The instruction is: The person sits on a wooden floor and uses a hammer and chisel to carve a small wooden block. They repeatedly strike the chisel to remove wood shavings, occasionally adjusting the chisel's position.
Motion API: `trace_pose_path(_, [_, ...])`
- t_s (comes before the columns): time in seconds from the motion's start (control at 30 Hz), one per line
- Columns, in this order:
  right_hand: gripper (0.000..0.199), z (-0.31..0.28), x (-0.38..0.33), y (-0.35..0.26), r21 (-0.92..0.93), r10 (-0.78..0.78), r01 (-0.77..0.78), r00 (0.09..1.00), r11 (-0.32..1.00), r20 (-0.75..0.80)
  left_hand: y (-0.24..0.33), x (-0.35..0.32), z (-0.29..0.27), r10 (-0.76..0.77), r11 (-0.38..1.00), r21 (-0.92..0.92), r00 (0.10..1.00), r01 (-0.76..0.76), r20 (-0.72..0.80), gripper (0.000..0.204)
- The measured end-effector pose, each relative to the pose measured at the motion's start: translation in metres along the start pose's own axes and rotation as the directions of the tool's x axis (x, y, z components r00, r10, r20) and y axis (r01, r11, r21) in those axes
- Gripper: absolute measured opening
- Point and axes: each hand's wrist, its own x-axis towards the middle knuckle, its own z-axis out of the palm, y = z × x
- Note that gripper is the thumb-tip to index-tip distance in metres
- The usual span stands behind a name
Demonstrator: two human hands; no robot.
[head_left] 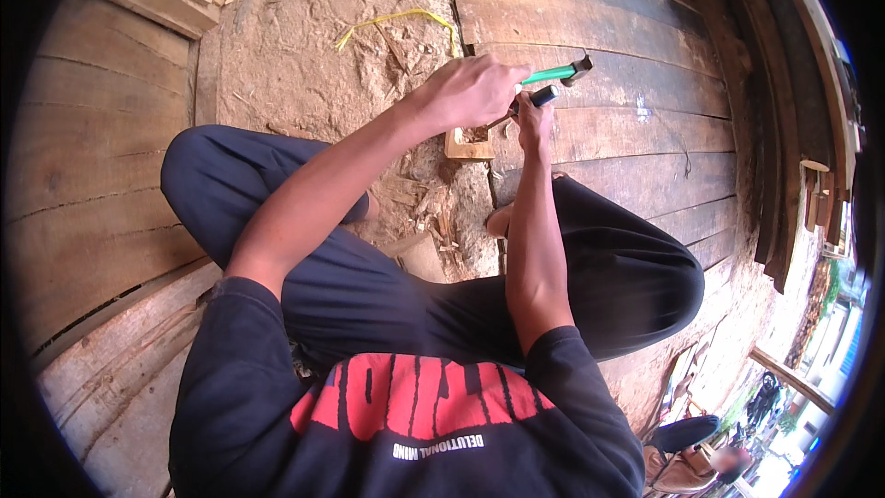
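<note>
My left hand (472,92) is closed around the green handle of a hammer (553,74), whose dark metal head points out to the right. Just below it, my right hand (535,120) grips what looks like a chisel by its dark handle (546,95). The tool slants down left toward a wooden block (468,151), and its tip is hard to make out. A squared hollow with wood chips in it is cut into the block. The hammer head is apart from the chisel's handle end. The block lies between my feet, its far part hidden behind my hands.
Wide wooden planks (627,129) lie to the right, with stacked boards (802,111) beyond them. Shavings (442,221) and a yellow strap (396,17) are on the dusty ground. More planks (101,148) stand at the left. Another person (682,466) sits at the lower right.
</note>
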Motion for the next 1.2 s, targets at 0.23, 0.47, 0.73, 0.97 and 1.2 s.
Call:
trace_pose_path(0.23, [0.023, 0.001, -0.007, -0.001, 0.018, -0.003, 0.003, 1.0, 1.0, 0.001, -0.003, -0.004, 0.005, 0.026, 0.999, 0.028, 1.0, -0.026, 0.006, 0.037])
trace_pose_path(0.47, [0.019, -0.002, 0.005, 0.018, 0.021, 0.022, -0.022, 1.0, 1.0, 0.007, 0.0, -0.002, 0.007, -0.074, 0.997, 0.022, 0.992, 0.072, 0.102, 0.038])
trace_pose_path(0.73, [0.019, 0.002, 0.003, 0.021, -0.06, 0.031, -0.032, 1.0, 0.998, -0.002, -0.005, -0.005, 0.007, -0.083, 0.996, 0.017, 0.993, 0.082, 0.083, 0.042])
trace_pose_path(0.97, [0.023, -0.002, -0.002, 0.019, -0.088, -0.028, 0.027, 1.0, 0.996, -0.005, -0.003, -0.012, 0.015, 0.008, 0.999, -0.036, 0.998, -0.01, -0.061, 0.044])
trace_pose_path(1.2, [0.023, 0.001, 0.005, 0.031, -0.111, -0.06, 0.064, 0.998, 0.992, 0.035, -0.019, -0.013, 0.011, -0.022, 0.985, -0.175, 0.997, 0.008, -0.074, 0.043])
